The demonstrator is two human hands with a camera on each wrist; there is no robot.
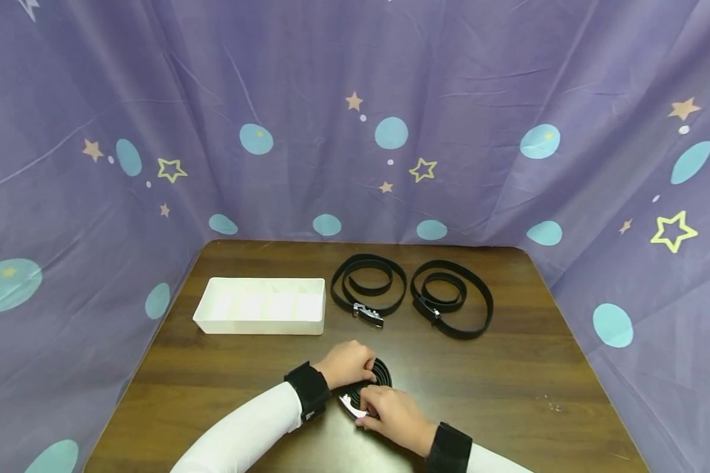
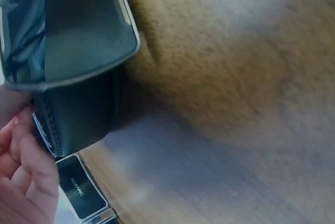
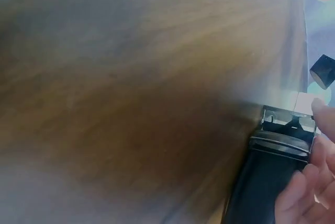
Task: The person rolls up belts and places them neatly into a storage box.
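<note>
A black belt, wound into a tight coil with a silver buckle, is between both hands near the front of the table. My left hand grips the coil at its far left side, with curled fingers. From the near right, my right hand pinches the coil beside the buckle. Close up in the left wrist view are the glossy buckle plate and curled fingers. The right wrist view has the buckle's open metal frame and black strap against the fingers.
Two more black belts, one loosely coiled and one to its right, lie at the back of the wooden table. A white divided tray stands at back left. A purple curtain hangs behind and at the sides.
</note>
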